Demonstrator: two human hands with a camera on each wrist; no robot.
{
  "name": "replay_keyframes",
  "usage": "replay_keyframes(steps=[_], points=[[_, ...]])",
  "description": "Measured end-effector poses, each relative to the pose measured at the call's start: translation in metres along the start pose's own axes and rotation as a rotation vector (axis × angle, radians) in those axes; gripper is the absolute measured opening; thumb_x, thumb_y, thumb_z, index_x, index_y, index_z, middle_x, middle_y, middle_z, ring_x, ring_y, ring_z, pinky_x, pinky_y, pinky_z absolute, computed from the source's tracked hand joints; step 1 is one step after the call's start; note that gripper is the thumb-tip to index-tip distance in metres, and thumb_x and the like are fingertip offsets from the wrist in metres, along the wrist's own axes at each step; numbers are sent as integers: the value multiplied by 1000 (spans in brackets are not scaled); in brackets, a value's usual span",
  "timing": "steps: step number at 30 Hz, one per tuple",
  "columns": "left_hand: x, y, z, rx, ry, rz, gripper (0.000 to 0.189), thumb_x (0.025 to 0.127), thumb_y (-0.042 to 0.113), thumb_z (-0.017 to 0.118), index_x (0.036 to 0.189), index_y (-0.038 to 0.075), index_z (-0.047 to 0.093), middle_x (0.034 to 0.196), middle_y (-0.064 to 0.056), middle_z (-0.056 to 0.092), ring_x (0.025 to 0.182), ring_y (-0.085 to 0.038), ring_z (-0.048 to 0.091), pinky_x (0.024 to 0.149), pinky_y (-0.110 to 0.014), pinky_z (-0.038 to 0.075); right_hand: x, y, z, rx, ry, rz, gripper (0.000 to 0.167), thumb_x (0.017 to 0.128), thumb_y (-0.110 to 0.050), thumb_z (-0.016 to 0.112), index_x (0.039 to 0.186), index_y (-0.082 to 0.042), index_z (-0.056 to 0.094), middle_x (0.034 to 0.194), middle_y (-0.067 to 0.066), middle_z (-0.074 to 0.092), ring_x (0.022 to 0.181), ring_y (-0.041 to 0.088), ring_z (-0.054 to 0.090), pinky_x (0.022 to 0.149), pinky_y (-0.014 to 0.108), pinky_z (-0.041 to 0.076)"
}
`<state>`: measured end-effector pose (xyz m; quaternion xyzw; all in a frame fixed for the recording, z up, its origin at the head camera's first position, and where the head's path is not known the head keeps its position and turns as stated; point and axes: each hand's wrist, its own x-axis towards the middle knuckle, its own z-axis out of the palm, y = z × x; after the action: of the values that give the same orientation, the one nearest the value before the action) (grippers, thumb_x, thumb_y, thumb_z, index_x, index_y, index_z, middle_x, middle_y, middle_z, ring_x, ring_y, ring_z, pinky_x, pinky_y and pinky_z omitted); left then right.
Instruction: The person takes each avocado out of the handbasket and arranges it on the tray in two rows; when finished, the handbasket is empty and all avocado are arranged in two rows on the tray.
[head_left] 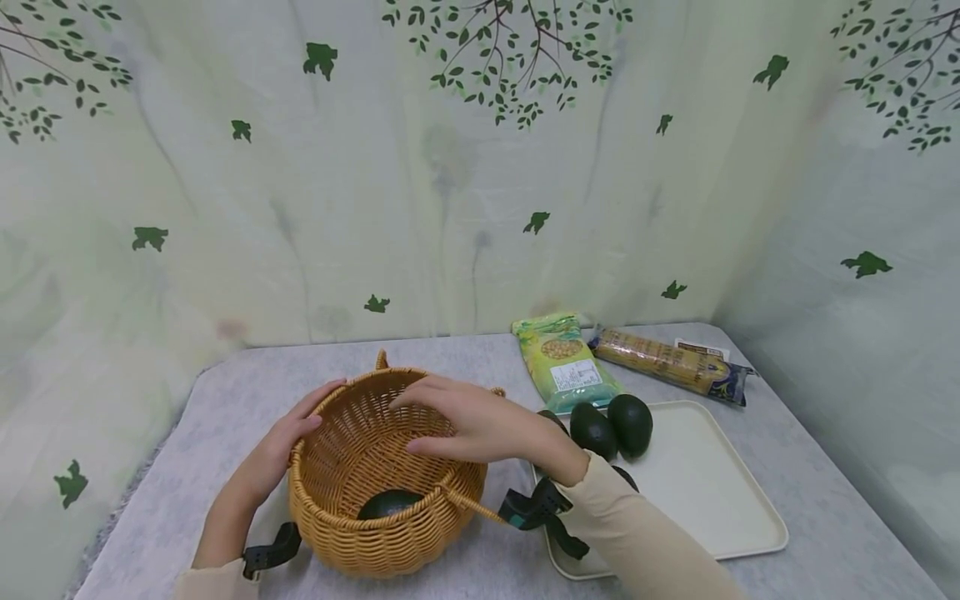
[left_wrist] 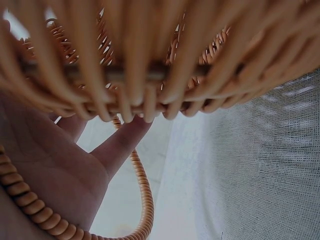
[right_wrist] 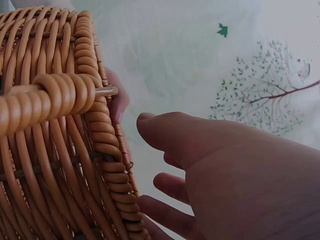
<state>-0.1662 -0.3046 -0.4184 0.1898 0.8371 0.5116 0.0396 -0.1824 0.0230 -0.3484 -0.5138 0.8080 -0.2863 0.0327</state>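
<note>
A wicker basket (head_left: pixel 382 542) stands tilted on the table, its mouth facing up and toward the camera. One dark green avocado (head_left: pixel 390 503) lies inside it, partly hidden by the near rim. My left hand (head_left: pixel 277 454) holds the basket's left rim, thumb at the edge and fingers along the outer wall. Over the basket's right side hovers my right hand (head_left: pixel 472 421), fingers loosely extended and holding nothing. In the right wrist view that hand (right_wrist: pixel 235 175) is apart from the rim. More avocados (head_left: pixel 631 426) rest on a cream tray (head_left: pixel 712 492), partly behind the right forearm.
Behind the tray lies a green and yellow bag (head_left: pixel 562 362). To its right is a long packet (head_left: pixel 667 362) with a dark blue end, beside a small label (head_left: pixel 702 349). A basket handle (head_left: pixel 476 504) sticks out near the right wrist. A leaf-printed curtain (head_left: pixel 450 208) backs the table.
</note>
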Motion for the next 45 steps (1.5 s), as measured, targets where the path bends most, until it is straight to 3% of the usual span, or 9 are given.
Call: replay_keyframes(steps=[5, 7, 13, 21, 25, 30, 37, 45], points=[[-1, 0, -1, 12, 3, -7, 51, 113, 31, 30, 164, 25, 30, 166, -12, 30, 134, 10, 36, 102, -32, 45, 9, -2, 2, -19, -49, -5, 48, 103, -34, 64, 146, -15, 55, 146, 3, 57, 134, 14, 53, 108, 26, 44], [-2, -1, -1, 16, 3, -10, 51, 113, 31, 30, 164, 25, 30, 166, -12, 30, 133, 11, 36, 100, -27, 45, 13, -3, 4, -28, -73, 1, 49, 103, -35, 63, 147, -15, 54, 146, 2, 57, 134, 14, 53, 108, 26, 44], [-2, -1, 0, 18, 3, -12, 51, 113, 31, 29, 164, 25, 29, 166, -12, 30, 133, 10, 36, 104, -54, 43, 21, -5, 8, -69, -135, 5, 49, 103, -37, 63, 147, -16, 54, 144, 0, 58, 132, 14, 55, 106, 24, 46], [-2, -3, -3, -9, -10, -1, 52, 113, 30, 30, 164, 25, 28, 166, -14, 29, 133, 9, 41, 98, -24, 47, 32, -6, 12, -99, -224, -9, 51, 103, -40, 62, 148, -17, 54, 147, -2, 56, 135, 9, 52, 109, 23, 42], [-2, -3, -2, 0, -6, -11, 51, 113, 31, 30, 164, 26, 29, 166, -13, 29, 133, 7, 41, 98, -24, 47, 39, -6, 15, -110, -274, -4, 52, 103, -40, 62, 148, -15, 54, 147, -2, 56, 136, 8, 51, 111, 22, 39], [-1, 0, -2, 3, -9, -7, 51, 113, 31, 30, 164, 25, 30, 166, -14, 29, 134, 6, 41, 98, -24, 47, 46, -6, 17, -121, -329, -14, 51, 102, -37, 65, 146, -14, 56, 144, -1, 59, 128, 9, 57, 105, 19, 43], [1, 1, -2, 5, -6, -1, 51, 113, 30, 30, 164, 24, 30, 166, -13, 30, 132, 9, 41, 97, -23, 46, 55, -10, 14, -92, -476, -17, 51, 101, -36, 68, 145, -14, 57, 143, -4, 61, 129, 6, 56, 103, 16, 42], [0, 1, -2, 13, -4, 12, 51, 113, 30, 29, 164, 24, 30, 166, -12, 30, 132, 9, 40, 98, -22, 46, 64, -15, 9, -40, -538, 24, 52, 101, -35, 67, 147, -15, 54, 143, -3, 60, 128, 5, 56, 102, 16, 42]])
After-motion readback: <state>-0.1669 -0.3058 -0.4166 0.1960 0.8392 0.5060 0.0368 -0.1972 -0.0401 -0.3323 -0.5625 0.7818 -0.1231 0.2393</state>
